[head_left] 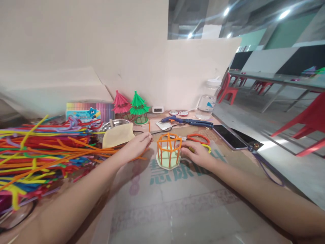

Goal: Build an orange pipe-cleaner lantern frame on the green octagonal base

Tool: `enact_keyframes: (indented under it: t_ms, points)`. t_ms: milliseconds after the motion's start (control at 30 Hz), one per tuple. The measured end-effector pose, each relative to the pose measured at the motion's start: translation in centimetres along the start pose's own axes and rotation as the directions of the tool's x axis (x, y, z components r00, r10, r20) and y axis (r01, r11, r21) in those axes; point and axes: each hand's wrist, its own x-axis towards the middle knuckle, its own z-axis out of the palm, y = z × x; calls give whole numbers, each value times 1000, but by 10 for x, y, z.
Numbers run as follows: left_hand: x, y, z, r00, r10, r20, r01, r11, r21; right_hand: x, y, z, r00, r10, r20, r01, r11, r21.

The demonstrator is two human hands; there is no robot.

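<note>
A small cage-like frame of orange pipe cleaners (169, 149) stands upright on a pale, many-sided base (168, 162) in front of me. At its right side, the thumb and fingertips of my right hand (196, 153) close against an upright of the frame. To the left of the frame, apart from it, my left hand (139, 146) has its fingers pressed together. A short orange pipe cleaner (149, 127) sticks up from those fingertips. Behind my right hand lie scissors with red-orange handles (199, 137), and a yellow handle (208, 148) shows past my fingers.
Many coloured pipe cleaners (50, 152) heap at left, near a metal bowl (119, 122) and yellowish card (118, 135). Pink (121, 103) and green roofed models (139, 106) stand behind. A glue gun (172, 119), blue-handled pliers (198, 122), phone (230, 136) and plastic jar (208, 100) lie rightward.
</note>
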Motion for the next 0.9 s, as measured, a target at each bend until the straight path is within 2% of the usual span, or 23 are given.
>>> enact_keyframes:
  t_ms: [167,300,367,400,467,533,567,667,900]
  points:
    - [-6,6,-8,999,-37,-6,38,995,92,0,0,3,998,-39,40,38,999,4]
    - [-20,-4,2,984,-31,178,27,999,22,0,-1,6,997,-46,61,46,999,11]
    - [-28,-12,13,976,-25,218,25,1000,6,0,-1,6,997,-41,66,40,999,11]
    - [-30,-16,19,980,-29,199,26,999,19,0,-1,6,997,-37,67,36,999,7]
    - [-33,-23,31,997,-23,73,21,1000,18,0,-1,6,997,-31,72,30,1000,3]
    - [-30,-27,41,997,10,-71,-14,998,-67,0,0,6,996,-33,78,32,999,13]
    - [-28,-28,45,994,28,-110,-42,990,-131,0,-1,5,996,-36,81,34,999,18]
    - [-21,-25,54,992,73,-100,-95,966,-242,1,-1,5,995,-40,90,38,999,18]
    - [-17,-15,59,995,30,-100,-48,982,-184,2,-3,5,994,-48,100,48,999,3]
